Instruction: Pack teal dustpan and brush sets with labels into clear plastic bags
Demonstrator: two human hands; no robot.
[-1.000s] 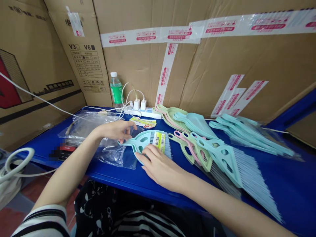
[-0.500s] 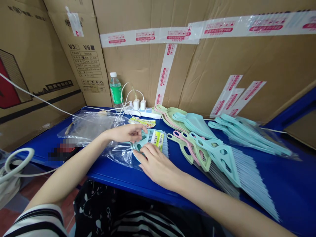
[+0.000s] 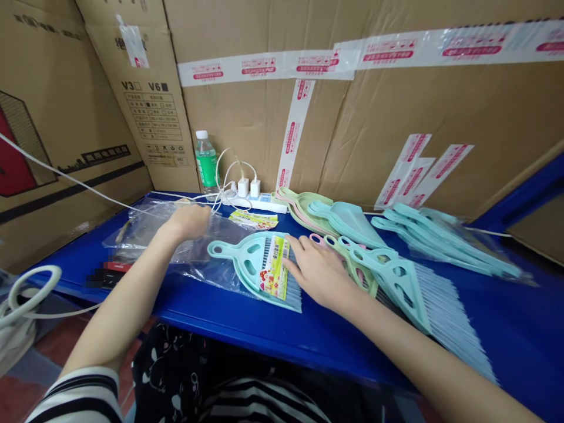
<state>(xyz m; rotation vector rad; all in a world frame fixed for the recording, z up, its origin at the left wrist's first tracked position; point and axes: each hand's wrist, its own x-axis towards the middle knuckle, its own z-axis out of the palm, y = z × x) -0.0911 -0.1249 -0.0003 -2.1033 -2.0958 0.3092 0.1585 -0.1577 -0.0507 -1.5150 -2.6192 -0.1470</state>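
A light-blue dustpan [image 3: 247, 283] lies on the blue table with a matching hand brush [image 3: 251, 258] nested on it, handles pointing left. Across the brush lies a yellow printed label card [image 3: 277, 267]. My right hand [image 3: 321, 273] is at the right edge of the card, over the bristles, its fingers stretched out and apart, palm down. My left hand [image 3: 189, 223] is over the clear plastic bags [image 3: 150, 226] at the left; its fingers are blurred and partly hidden, so I cannot see whether it grips a bag.
More brushes [image 3: 409, 288] in blue, green and pink lie at the right, with loose dustpans [image 3: 352, 223] behind them. Bagged blue sets [image 3: 445, 241] lie far right. A bottle [image 3: 206, 164], a power strip [image 3: 268, 202] and spare label cards [image 3: 253, 220] stand or lie at the back, before cardboard.
My left hand has moved left from the dustpan to the plastic bags. My right hand has shifted right and up, off the dustpan's middle, uncovering the brush and label card.
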